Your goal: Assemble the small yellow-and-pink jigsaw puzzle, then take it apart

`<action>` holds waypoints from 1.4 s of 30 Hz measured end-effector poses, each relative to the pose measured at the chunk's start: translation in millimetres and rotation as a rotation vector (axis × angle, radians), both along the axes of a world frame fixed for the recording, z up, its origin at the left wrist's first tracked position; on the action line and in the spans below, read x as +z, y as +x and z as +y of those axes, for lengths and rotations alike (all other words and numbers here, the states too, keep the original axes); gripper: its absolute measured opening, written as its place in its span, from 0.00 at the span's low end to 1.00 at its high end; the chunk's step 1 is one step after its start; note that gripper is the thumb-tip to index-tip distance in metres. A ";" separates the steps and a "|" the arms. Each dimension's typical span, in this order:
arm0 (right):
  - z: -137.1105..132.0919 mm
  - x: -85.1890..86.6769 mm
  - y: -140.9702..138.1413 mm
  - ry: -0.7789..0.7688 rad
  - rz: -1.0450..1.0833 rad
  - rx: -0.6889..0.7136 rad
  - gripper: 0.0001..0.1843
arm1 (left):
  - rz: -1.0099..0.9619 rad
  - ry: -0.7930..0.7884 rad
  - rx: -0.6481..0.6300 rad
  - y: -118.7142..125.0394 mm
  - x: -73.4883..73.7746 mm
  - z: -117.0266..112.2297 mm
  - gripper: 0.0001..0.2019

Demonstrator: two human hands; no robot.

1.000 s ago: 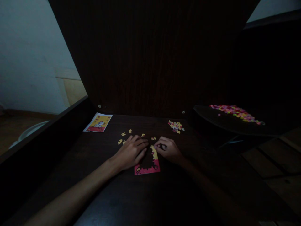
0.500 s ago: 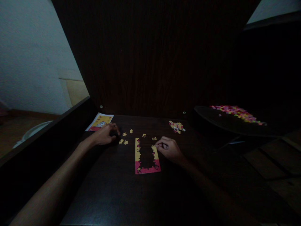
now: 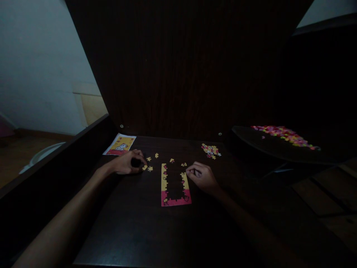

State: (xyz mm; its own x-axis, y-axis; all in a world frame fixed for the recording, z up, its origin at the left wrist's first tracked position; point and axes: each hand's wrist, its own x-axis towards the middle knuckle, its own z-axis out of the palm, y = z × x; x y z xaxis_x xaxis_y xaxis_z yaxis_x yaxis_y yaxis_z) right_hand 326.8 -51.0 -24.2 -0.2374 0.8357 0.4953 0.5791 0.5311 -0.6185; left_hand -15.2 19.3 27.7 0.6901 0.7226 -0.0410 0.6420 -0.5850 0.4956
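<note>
A partly assembled jigsaw puzzle frame (image 3: 176,202), pink at the near edge and yellow up both sides, lies on the dark table. My right hand (image 3: 203,178) is at its upper right end, fingers pinched together beside the top yellow piece; whether a piece is between them is hidden. My left hand (image 3: 129,162) hovers by several loose yellow puzzle pieces (image 3: 150,169), its thumb and index finger curved and apart. Beyond the frame lie two more loose pieces, a yellow piece (image 3: 172,160) and a patterned piece (image 3: 183,164).
Behind my left hand lies a printed picture sheet (image 3: 122,143) in yellow and red. A heap of mixed puzzle pieces (image 3: 211,150) sits at the back right. On a dark curved surface further right is a colourful pile (image 3: 284,134). A tall dark panel (image 3: 173,74) rises behind the table.
My left hand has moved slightly right toward the loose yellow pieces, uncovering more of the picture sheet. My right hand stays by the frame's upper right end.
</note>
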 end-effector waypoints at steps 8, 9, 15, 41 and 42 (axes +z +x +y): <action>-0.1 0.1 -0.7 0.002 0.012 -0.007 0.08 | -0.024 0.019 0.022 2.8 -0.3 -2.4 0.12; -0.2 0.3 -0.7 0.001 0.013 -0.006 0.08 | -0.026 0.026 0.028 4.4 -0.4 -3.0 0.13; -0.1 -0.1 -0.4 -0.009 0.012 -0.010 0.08 | 0.002 0.076 0.011 19.1 -4.4 -7.4 0.13; -1.2 -5.8 0.1 -0.049 -0.059 0.094 0.03 | -0.329 -0.176 -0.002 108.5 -5.6 -6.1 0.09; -0.9 -6.5 0.3 -0.048 -0.059 0.092 0.03 | -0.316 -0.167 -0.009 114.3 -7.9 -4.6 0.09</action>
State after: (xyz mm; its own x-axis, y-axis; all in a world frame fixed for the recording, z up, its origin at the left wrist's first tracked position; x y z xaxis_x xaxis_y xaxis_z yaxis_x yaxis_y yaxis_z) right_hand 327.1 -52.0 -30.7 -0.3421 0.8313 0.4380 0.5653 0.5545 -0.6108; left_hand 99.1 14.7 19.9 0.6941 0.7174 0.0589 0.4363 -0.4844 0.7583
